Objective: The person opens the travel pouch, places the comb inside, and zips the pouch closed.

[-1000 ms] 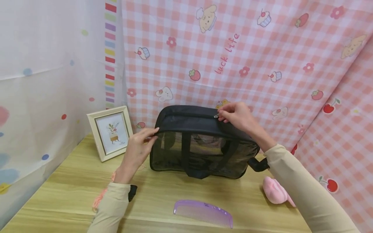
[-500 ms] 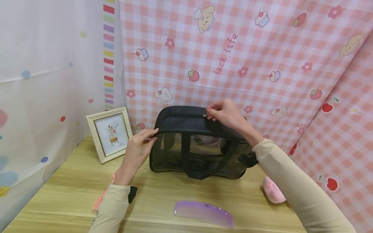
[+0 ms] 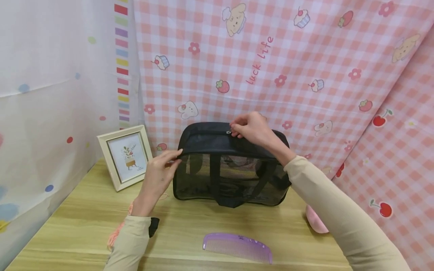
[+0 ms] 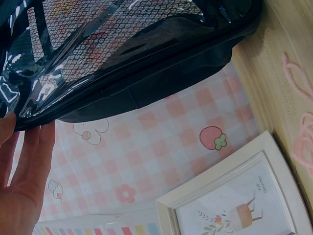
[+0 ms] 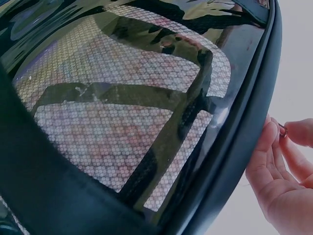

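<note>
A black toiletry bag (image 3: 203, 145) with a see-through front stands upright on the wooden table. Its strap handle (image 3: 215, 177) hangs down the front. At the bag's upper left corner, my left hand (image 3: 158, 174) pinches the edge, thumb in front and fingers behind in the left wrist view. Over the top, my right hand (image 3: 255, 128) pinches the small metal zipper pull (image 3: 228, 132) between thumb and fingers. That zipper pull (image 5: 282, 130) also shows between the fingertips in the right wrist view. Mesh is visible through the clear panel.
A cream picture frame (image 3: 125, 158) stands left of the bag. On the table in front lies a purple comb (image 3: 237, 247). Pink yarn (image 3: 116, 235) is partly under the left forearm, and a pink soft object (image 3: 315, 220) is partly hidden by the right sleeve. Patterned curtains (image 3: 203, 67) hang behind.
My right hand has slid left along the bag's top, drawing the zipper pull with it. The left hand keeps its hold on the corner, and the bag stays in place.
</note>
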Tool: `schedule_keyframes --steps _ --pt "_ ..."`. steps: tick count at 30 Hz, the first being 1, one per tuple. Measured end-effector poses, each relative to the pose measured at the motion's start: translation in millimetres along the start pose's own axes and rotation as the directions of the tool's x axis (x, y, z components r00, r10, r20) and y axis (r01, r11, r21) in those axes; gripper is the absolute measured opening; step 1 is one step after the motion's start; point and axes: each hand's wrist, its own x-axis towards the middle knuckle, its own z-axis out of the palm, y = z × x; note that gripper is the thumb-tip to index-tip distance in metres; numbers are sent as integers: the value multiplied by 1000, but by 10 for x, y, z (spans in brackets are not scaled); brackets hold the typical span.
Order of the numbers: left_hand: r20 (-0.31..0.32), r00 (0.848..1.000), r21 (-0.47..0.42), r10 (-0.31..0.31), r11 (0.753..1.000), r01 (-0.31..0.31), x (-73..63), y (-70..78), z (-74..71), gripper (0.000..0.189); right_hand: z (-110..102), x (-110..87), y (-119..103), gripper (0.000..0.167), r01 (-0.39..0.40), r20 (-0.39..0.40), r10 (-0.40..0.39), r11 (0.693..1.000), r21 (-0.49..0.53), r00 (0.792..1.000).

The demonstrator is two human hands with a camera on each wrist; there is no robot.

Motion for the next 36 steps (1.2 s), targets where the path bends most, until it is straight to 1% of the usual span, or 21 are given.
schedule_keyframes --steps 5,12,18,25,36 --pt "4 1000 -2 -10 1000 10 -3 2 3 34 61 36 -44 22 8 14 -8 999 31 1000" --pt "-8 1000 -3 11 1000 -11 -2 5 11 33 116 63 -93 23 47 46 -49 998 41 998" --pt "-12 1000 -2 10 1000 -10 -10 2 15 33 144 97 -93 23 42 48 -43 998 37 998" --pt "-6 1000 -14 4 1000 -4 -20 -13 12 33 160 99 -89 23 24 48 -27 998 56 998" --pt "-5 1000 -30 1 1000 -1 -2 -1 7 33 181 147 -162 23 20 65 -24 997 70 998"
